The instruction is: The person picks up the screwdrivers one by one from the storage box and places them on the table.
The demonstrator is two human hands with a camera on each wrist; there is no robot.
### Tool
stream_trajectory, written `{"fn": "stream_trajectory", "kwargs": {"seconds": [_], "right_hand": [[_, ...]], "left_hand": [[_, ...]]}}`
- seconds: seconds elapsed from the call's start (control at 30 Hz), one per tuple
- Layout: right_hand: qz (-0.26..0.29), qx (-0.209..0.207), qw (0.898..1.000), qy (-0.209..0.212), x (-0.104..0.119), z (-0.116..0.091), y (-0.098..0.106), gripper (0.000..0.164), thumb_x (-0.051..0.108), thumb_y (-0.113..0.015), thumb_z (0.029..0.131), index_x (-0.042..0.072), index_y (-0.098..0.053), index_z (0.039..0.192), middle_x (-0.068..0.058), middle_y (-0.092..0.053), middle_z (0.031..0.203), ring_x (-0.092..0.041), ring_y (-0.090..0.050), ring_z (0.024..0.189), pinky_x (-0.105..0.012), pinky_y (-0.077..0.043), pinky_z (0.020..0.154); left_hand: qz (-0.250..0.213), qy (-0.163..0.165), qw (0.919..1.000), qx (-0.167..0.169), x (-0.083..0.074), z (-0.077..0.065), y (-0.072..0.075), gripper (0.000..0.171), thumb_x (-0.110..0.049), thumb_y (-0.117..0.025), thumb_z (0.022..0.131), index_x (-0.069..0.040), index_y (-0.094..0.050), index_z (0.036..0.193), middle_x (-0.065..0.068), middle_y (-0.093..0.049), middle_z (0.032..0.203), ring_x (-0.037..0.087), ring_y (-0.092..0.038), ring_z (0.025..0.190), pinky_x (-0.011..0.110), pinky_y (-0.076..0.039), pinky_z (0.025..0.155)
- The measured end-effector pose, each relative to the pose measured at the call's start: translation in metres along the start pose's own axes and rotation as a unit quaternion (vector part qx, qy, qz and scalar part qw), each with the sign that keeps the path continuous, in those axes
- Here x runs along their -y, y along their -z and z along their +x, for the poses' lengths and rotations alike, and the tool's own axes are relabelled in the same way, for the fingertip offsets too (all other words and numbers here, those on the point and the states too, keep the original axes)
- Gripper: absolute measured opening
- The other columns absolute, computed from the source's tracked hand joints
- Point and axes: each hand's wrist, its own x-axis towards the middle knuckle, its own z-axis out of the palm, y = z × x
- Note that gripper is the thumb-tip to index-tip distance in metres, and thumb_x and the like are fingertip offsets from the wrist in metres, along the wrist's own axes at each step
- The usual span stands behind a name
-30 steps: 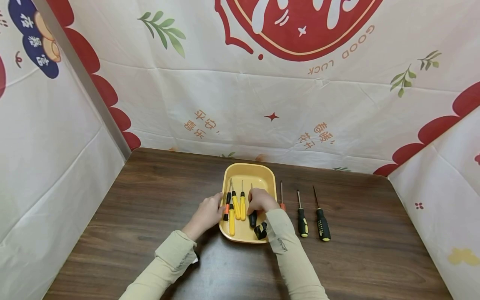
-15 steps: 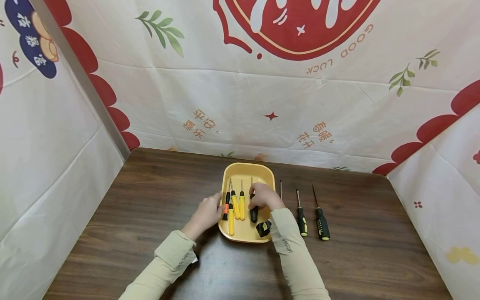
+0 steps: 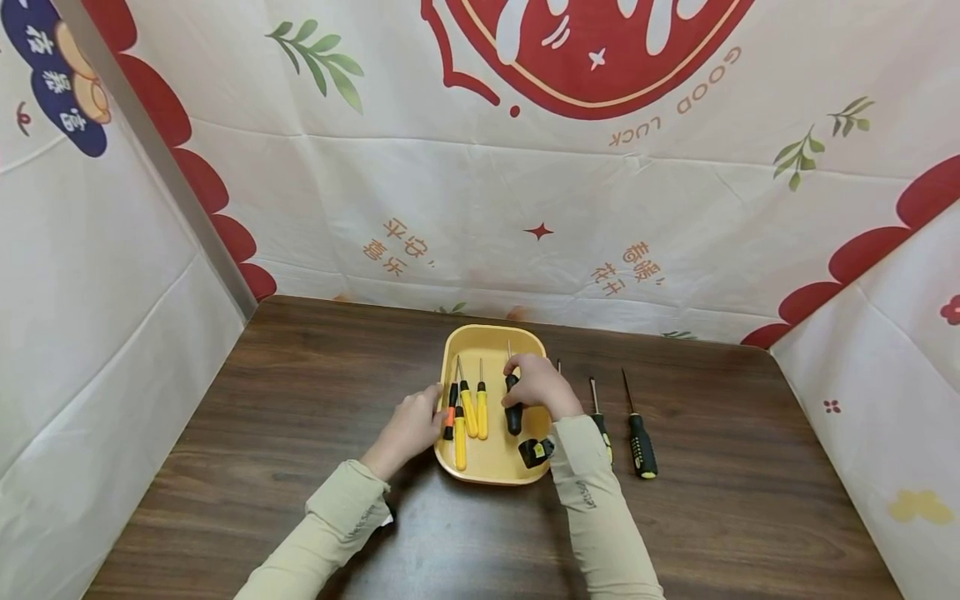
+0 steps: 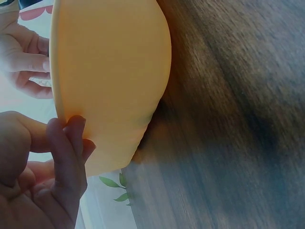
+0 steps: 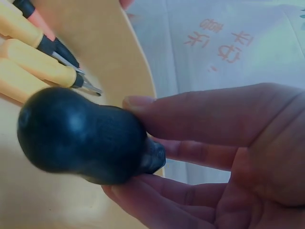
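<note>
On the left side of a yellow tray [image 3: 495, 471], my left hand [image 3: 408, 425] grips the rim, and the left wrist view shows thumb and fingers on both sides of the tray wall [image 4: 114, 67]. My right hand [image 3: 542, 385] pinches a screwdriver by its black handle [image 5: 81, 136], with its shaft pointing away, over the tray's right half. Inside the tray lie several small screwdrivers with yellow handles [image 3: 482, 417] and an orange-and-black one [image 3: 449, 425] near my left fingers. A small black object with a yellow patch [image 3: 536, 452] sits in the near right corner.
Right of the tray, two black-and-yellow screwdrivers [image 3: 642, 448] lie on the dark wooden table [image 3: 735, 467]. Another shaft [image 3: 558, 365] shows beyond my right hand, its handle hidden. Printed white cloth [image 3: 480, 200] hangs behind the table and along both sides.
My right hand has moved away from me and slightly right, carrying the black-handled screwdriver with it. My left hand stays at the tray's rim.
</note>
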Motion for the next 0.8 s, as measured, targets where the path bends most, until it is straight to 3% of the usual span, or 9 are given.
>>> {"fn": "stream_trajectory", "kwargs": {"seconds": [0.5, 0.8], "right_hand": [[0.007, -0.047, 0.999, 0.009, -0.015, -0.013, 0.023, 0.047, 0.008, -0.075, 0.068, 0.003, -0.059, 0.112, -0.015, -0.057, 0.095, -0.019, -0.053, 0.062, -0.028, -0.044, 0.052], [0.015, -0.068, 0.998, -0.001, -0.037, -0.026, 0.043, 0.047, 0.011, -0.074, 0.068, 0.003, -0.059, 0.112, -0.013, -0.06, 0.085, -0.022, -0.054, 0.069, -0.032, -0.044, 0.057]], "left_hand": [[0.003, 0.005, 1.0, 0.003, 0.001, 0.001, -0.001, 0.04, -0.006, -0.059, 0.084, 0.007, -0.05, 0.121, 0.025, -0.062, 0.102, 0.025, -0.06, 0.078, 0.033, -0.05, 0.061], [-0.001, 0.004, 1.0, 0.004, 0.001, 0.0, 0.0, 0.039, -0.006, -0.059, 0.085, 0.007, -0.051, 0.121, 0.024, -0.062, 0.103, 0.025, -0.06, 0.078, 0.034, -0.05, 0.062]]}}
